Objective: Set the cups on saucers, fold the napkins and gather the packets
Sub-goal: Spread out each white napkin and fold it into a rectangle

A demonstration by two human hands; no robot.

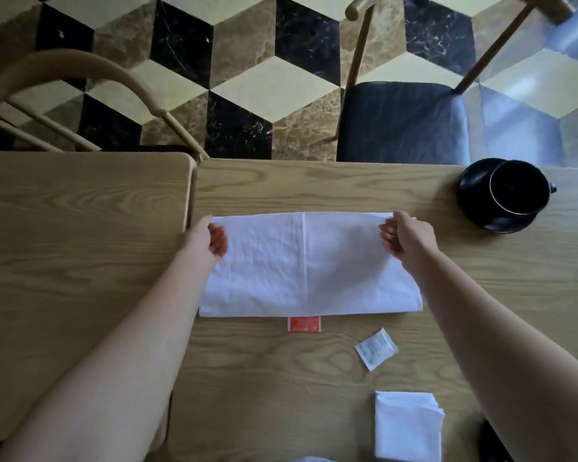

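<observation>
Both hands pinch the far corners of a half-folded white napkin (pixel 309 265) lying crosswise on the worktop (pixel 80 208).

The napkin's long axis runs left to right, with a centre crease across it; the left hand (pixel 207 240) holds the far-left corner and the right hand (pixel 402 236) the far-right one, each grip pinched on the cloth, equally near. The near edge lies flat, partly covering a red packet (pixel 304 324). The next fold likely brings one short end over the other. A white packet (pixel 376 349) and a folded napkin (pixel 407 425) lie nearer.
</observation>
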